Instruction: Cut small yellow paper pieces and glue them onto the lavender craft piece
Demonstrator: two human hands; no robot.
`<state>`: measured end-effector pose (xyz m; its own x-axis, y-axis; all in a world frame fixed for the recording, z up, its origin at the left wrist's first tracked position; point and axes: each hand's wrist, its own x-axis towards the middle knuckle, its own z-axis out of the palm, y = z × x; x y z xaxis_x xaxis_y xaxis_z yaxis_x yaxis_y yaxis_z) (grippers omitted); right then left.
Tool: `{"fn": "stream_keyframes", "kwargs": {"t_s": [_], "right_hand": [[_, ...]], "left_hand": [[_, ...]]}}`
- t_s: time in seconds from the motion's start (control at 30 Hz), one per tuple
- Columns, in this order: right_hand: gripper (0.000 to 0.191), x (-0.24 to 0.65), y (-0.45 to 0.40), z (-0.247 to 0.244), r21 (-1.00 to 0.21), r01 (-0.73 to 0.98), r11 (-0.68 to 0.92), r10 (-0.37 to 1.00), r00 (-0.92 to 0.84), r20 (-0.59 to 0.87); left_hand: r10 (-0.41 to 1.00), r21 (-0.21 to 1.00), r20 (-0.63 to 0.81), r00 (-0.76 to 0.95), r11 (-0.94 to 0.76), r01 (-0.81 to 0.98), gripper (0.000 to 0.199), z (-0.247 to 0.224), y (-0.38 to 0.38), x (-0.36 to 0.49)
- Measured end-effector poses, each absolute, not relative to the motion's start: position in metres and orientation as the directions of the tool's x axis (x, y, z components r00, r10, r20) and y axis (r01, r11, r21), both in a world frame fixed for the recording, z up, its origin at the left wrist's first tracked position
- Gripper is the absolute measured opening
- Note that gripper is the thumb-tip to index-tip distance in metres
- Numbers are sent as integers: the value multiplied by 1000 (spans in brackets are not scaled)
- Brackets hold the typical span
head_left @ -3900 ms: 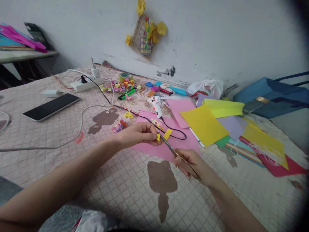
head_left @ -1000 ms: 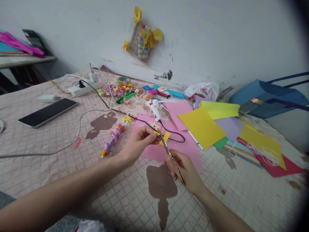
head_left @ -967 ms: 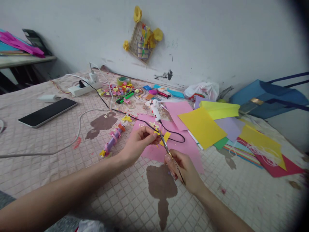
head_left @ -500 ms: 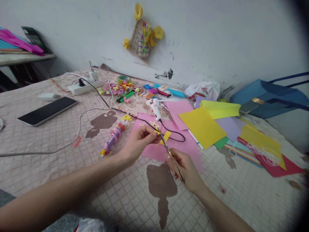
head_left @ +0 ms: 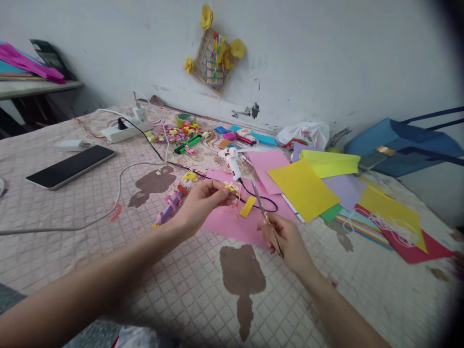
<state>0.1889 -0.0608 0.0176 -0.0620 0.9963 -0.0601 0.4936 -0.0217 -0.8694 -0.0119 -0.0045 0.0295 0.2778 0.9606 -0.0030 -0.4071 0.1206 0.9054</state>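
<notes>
My left hand (head_left: 208, 200) is closed, thumb against fingers, on a small piece of yellow paper (head_left: 232, 188). In my right hand (head_left: 284, 237) are scissors (head_left: 258, 197), their blades pointing up and away, apart from the paper. Between the two hands a yellow paper strip (head_left: 247, 206) lies on a pink sheet (head_left: 235, 227), with small yellow scraps about it. Just beyond stands a white glue gun (head_left: 232, 163) with a black cord. Left of my left hand lies a purple paper roll (head_left: 169, 207) with pink bands, partly hidden by my forearm.
Coloured paper sheets (head_left: 304, 188) lie on the right, near a blue bag (head_left: 402, 147). Small paper flowers (head_left: 177, 133), a green cutter (head_left: 187, 144) and tape (head_left: 185, 119) are at the back. A phone (head_left: 71, 166), power strip (head_left: 121, 131) and cables occupy the left.
The scissors have moved right, away from the paper in my left hand. My left hand has shifted slightly left and away from me, and the yellow strip now lies uncovered.
</notes>
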Motion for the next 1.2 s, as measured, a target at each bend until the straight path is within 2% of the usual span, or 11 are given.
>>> {"fn": "stream_keyframes", "kwargs": {"t_s": [0.07, 0.13, 0.17, 0.23, 0.33, 0.53, 0.73, 0.87, 0.97, 1.07, 1.2], "right_hand": [[34, 205, -51, 16, -699, 714, 34, 999, -6, 42], [32, 220, -43, 15, -375, 927, 13, 989, 43, 141], [29, 226, -39, 15, -228, 974, -16, 985, 55, 166], [26, 235, -35, 15, -41, 997, -59, 983, 66, 169], [27, 242, -33, 17, 46, 994, -96, 984, 88, 154], [30, 248, -31, 19, 61, 990, -127, 983, 118, 139], [27, 259, -28, 13, -48, 996, -80, 981, 87, 172], [22, 258, -29, 15, -145, 989, 16, 947, 32, 320], [16, 238, -37, 21, -451, 871, 195, 922, -6, 388], [19, 207, -51, 27, -770, 593, 237, 971, -133, 197], [16, 179, -63, 27, -885, 422, 198, 972, -204, 120]], "left_hand": [[961, 919, -17, 277, 124, -374, 15, 34, 3, -19], [960, 935, -11, 279, 110, -339, 15, 38, 11, -28], [960, 943, -4, 282, 98, -318, 15, 39, 15, -32], [961, 961, 12, 278, 66, -270, 16, 42, 21, -40], [960, 981, 23, 280, 32, -191, 16, 43, 26, -47], [917, 994, -53, 395, 88, -70, 12, 34, 21, -38], [825, 986, -101, 557, 158, -57, 11, 27, 8, -23], [802, 981, -126, 584, 189, -48, 10, 29, 0, -19], [786, 982, -119, 607, 182, -43, 9, 28, -4, -16], [774, 991, -97, 626, 130, -7, 8, 25, -8, -13], [779, 999, -20, 627, -14, 49, 6, 21, -13, -8]]}}
